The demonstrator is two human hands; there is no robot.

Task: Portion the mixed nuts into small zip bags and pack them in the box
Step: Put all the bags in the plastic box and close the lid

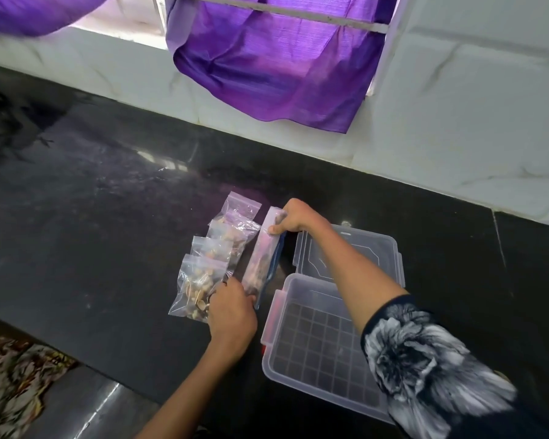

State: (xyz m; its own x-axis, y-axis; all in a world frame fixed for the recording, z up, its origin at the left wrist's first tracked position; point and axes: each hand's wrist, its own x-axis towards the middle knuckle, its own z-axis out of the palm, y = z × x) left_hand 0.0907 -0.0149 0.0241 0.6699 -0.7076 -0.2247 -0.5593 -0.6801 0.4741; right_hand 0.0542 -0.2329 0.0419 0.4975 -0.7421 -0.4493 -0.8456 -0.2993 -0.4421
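On the black polished stone counter [108,217], the person holds a long clear zip bag with a blue seal strip [262,258] by both ends, lifted on its edge. The right hand [293,217] curls its fingers and thumb over the far end; the left hand [232,307] grips the near end. Just left of it lie four small clear zip bags of mixed nuts [210,258], overlapping in a row. To the right sits the open translucent plastic box [317,343], its clear lid [349,251] flat behind it. A purple cloth [267,68] hangs above.
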